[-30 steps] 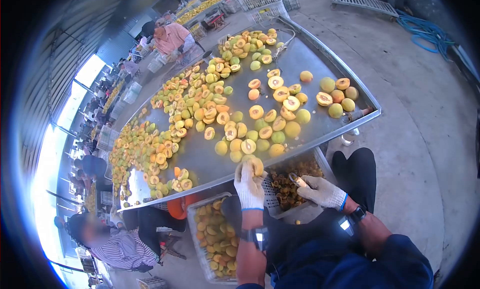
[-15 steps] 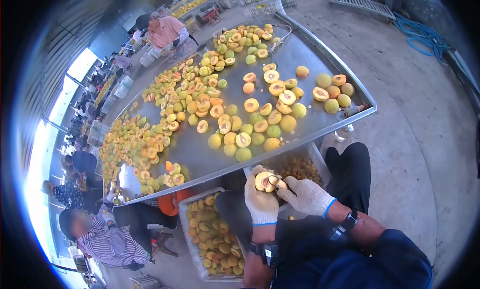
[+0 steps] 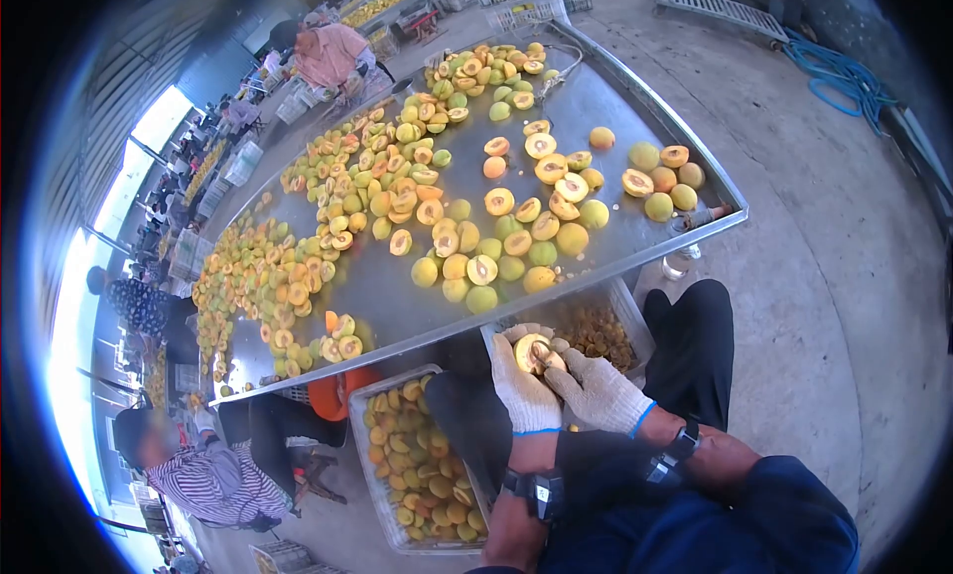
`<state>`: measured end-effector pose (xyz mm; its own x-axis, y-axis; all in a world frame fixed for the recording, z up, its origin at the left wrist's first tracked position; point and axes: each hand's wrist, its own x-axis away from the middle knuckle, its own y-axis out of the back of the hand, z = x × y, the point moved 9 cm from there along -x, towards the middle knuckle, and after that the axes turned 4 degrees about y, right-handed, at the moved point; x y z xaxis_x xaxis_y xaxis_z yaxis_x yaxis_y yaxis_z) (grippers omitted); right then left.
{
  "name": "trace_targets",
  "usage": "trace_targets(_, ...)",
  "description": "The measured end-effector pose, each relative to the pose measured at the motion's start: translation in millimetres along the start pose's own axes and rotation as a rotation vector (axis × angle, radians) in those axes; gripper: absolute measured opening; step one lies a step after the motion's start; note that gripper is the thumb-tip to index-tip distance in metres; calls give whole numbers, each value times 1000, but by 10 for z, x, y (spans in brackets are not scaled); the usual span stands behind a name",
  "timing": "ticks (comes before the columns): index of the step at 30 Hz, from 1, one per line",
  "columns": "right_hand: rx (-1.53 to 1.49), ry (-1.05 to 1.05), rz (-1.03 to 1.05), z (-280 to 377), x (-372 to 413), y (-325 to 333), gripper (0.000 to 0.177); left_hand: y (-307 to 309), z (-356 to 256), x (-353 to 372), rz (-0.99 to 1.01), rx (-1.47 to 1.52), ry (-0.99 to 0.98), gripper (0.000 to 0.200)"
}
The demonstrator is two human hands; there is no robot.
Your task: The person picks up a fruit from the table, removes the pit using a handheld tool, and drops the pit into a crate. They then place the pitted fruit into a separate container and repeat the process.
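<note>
In a white knitted glove, my left hand [image 3: 523,393] is closed around a yellow peach half [image 3: 525,350], its cut face turned up. My right hand [image 3: 604,391], gloved too, pinches a small pitting tool [image 3: 542,353] whose curved metal end is against the middle of the cut face. Its handle is mostly hidden by my fingers. Both hands are over my lap, just below the table edge. Beyond them sits a pale bin [image 3: 642,326] containing brown peach stones [image 3: 599,338].
The metal table [image 3: 620,102] has a raised rim and bears many whole and halved peaches [image 3: 377,182]. A white crate of peaches [image 3: 359,457] stands left of my legs. A co-worker in a striped top [image 3: 223,485] sits at the left; another person in pink [image 3: 333,58] is farther back.
My hands have shifted slightly right and down, and the peach half is tilted differently against the tool. The co-worker at the left has moved a little.
</note>
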<state>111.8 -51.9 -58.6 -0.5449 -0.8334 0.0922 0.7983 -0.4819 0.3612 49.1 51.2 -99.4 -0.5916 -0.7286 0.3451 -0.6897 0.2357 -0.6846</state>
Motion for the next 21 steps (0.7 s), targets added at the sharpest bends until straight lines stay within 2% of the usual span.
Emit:
trace_targets(9, 66, -90, 108, -85, 8, -78, 47, -45, -93, 15, -107, -169, -75, 47)
trace_targets(11, -85, -29, 96, -94, 6, -114, 47, -79, -128, 6, -84, -214, -82, 46)
trace_targets(14, -84, -38, 67, -80, 33, -77, 39, -101, -140, 3, -53, -242, -101, 45)
trace_targets(18, -103, -49, 88, -76, 55, -83, 39, -144, -170, 43, -21, -257, -178, 43)
trace_targets(21, -199, -85, 154, -133, 86, -149, 44, -167, -175, 90, -5, -299, -134, 44)
